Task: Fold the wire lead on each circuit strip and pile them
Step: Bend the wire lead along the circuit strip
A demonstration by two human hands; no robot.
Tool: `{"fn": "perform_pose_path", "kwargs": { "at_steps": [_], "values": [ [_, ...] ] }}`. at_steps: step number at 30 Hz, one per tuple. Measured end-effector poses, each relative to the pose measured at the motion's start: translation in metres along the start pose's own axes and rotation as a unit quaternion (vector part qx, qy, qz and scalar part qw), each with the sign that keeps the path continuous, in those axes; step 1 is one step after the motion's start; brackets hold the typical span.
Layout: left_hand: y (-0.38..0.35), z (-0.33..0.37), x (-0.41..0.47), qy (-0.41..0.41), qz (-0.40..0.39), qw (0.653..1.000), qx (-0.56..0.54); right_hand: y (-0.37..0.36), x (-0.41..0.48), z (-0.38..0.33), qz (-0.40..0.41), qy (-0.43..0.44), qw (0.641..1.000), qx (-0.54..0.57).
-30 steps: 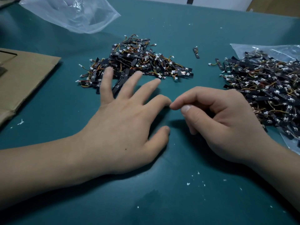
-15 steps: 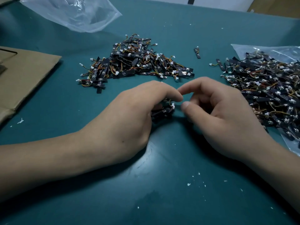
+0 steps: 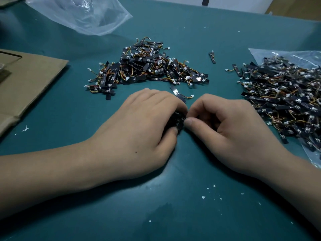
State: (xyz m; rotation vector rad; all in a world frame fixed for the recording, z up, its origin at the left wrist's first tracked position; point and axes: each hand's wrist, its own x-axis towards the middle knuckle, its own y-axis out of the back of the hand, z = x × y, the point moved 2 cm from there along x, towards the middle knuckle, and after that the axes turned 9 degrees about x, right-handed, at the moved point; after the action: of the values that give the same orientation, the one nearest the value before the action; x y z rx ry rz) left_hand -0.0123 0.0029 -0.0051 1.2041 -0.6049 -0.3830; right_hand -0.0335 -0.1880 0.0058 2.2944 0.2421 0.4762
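Small black circuit strips with orange-yellow wire leads and white plugs fill this scene. My left hand (image 3: 139,126) curls around a small bunch of strips (image 3: 175,119) at the middle of the table. My right hand (image 3: 225,129) pinches one strip of that bunch between thumb and forefinger, right against the left fingertips. One strip (image 3: 180,95) with its lead and plug sticks up above the knuckles. Behind the hands lies a pile of strips (image 3: 147,66). A larger heap of strips (image 3: 284,98) sits on a plastic bag at the right.
The table has a teal mat (image 3: 156,197) with white crumbs. Brown cardboard (image 3: 26,87) lies at the left edge. A crumpled clear bag (image 3: 81,13) sits at the back left. Two single strips (image 3: 212,57) (image 3: 234,69) lie between the pile and the heap.
My left hand drew back from the middle pile, curled up and now holds a bunch of strips. My right hand has closed in and pinches one of them.
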Motion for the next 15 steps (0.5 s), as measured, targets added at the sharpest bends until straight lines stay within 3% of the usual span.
{"fn": "perform_pose_path", "kwargs": {
  "at_steps": [5,11,15],
  "values": [
    [0.0035,0.0024,-0.0047,0.05,0.0,0.997,0.054,0.0043,0.0042,0.0054,0.101,-0.007,0.993,0.065],
    [0.002,0.0032,-0.006,0.068,-0.007,0.996,0.059,-0.0017,0.0046,0.0048,0.044,-0.055,0.996,-0.049],
    [0.002,0.0054,-0.007,0.032,0.005,0.998,0.048,0.0001,0.0031,0.0066,0.058,-0.053,0.996,-0.051]
  ]
}}
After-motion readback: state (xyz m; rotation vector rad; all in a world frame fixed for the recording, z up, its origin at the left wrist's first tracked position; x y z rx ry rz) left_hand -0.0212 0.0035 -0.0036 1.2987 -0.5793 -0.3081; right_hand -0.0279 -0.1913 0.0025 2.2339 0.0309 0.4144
